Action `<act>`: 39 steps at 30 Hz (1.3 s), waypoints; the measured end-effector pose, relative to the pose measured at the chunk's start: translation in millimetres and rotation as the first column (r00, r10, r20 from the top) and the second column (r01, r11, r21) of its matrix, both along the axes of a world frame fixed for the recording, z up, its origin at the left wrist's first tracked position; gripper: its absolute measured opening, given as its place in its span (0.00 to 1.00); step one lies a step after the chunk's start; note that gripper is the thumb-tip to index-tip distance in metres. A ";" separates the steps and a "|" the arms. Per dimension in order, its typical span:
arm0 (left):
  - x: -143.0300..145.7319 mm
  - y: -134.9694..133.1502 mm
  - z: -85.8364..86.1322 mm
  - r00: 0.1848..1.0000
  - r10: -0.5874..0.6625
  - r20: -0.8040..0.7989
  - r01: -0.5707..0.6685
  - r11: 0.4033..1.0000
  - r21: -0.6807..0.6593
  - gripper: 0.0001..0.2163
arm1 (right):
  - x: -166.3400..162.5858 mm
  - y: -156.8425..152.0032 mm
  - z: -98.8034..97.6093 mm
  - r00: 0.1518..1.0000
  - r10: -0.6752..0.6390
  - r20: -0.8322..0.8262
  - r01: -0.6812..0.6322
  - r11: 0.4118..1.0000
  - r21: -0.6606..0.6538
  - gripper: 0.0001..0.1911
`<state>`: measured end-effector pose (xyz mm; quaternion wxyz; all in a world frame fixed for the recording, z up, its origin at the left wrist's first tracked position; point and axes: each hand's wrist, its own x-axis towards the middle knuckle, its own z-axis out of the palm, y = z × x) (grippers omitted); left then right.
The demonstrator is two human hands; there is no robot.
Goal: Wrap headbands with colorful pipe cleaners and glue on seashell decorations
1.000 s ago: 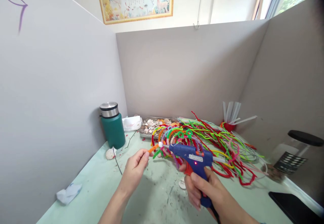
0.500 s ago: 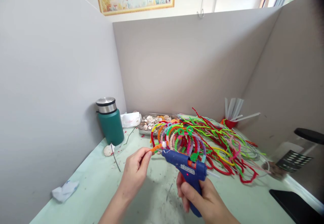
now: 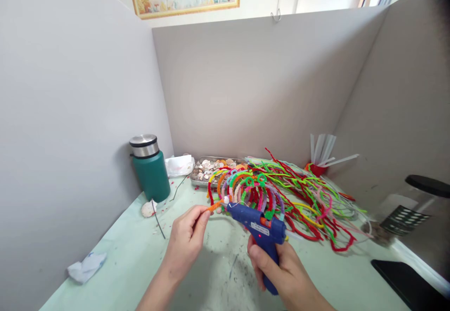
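My left hand (image 3: 188,238) pinches a short orange pipe cleaner (image 3: 214,205) that carries a small white ball at its tip. My right hand (image 3: 277,269) grips the handle of a blue hot glue gun (image 3: 258,229) whose red light is lit. The gun's nozzle points left and meets the white ball. Both hands hover above the pale green table (image 3: 140,255). Just behind them lies a cluster of bent, looped pipe cleaners (image 3: 246,189) in many colours.
A green flask (image 3: 150,168) stands at the back left, beside a metal tray of shells (image 3: 211,168). Long pipe cleaners (image 3: 312,203) spread to the right, with a red cup of glue sticks (image 3: 319,159) behind. A crumpled tissue (image 3: 86,266) lies left; grey partitions enclose the table.
The glue gun has moved left and closer to me, its nozzle staying at the white ball. My left hand has hardly moved. The view has tilted slightly downward.
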<state>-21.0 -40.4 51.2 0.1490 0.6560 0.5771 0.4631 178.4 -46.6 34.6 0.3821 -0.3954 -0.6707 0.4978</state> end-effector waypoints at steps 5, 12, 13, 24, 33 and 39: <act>-0.8 1.4 -1.1 0.999 -0.009 -0.033 0.010 1.000 0.011 0.10 | -2.8 -3.4 0.4 0.999 0.039 -0.002 -0.039 0.999 -0.019 0.21; -1.0 1.0 -2.5 1.000 0.002 -0.030 -0.001 1.000 0.023 0.09 | -1.3 -0.9 0.3 0.999 -0.030 0.033 0.029 0.999 0.015 0.21; -1.0 0.9 -2.3 1.000 -0.001 -0.029 0.001 1.000 0.024 0.09 | -1.4 -1.3 0.5 0.999 -0.022 0.029 0.021 1.000 0.011 0.21; -1.4 0.8 -2.8 0.999 0.033 -0.032 -0.032 0.999 0.021 0.10 | 1.2 1.0 0.7 0.995 -0.084 0.052 0.080 0.994 0.073 0.19; -9.9 1.8 -3.7 0.979 0.202 0.028 -0.203 0.978 0.053 0.11 | -13.7 -17.0 -13.5 0.628 -0.051 0.777 -0.398 0.836 0.377 0.14; -8.3 1.5 -5.9 0.987 0.163 -0.001 -0.163 0.985 0.057 0.11 | -4.6 -10.6 -9.7 0.493 0.060 0.868 -0.544 0.799 0.254 0.22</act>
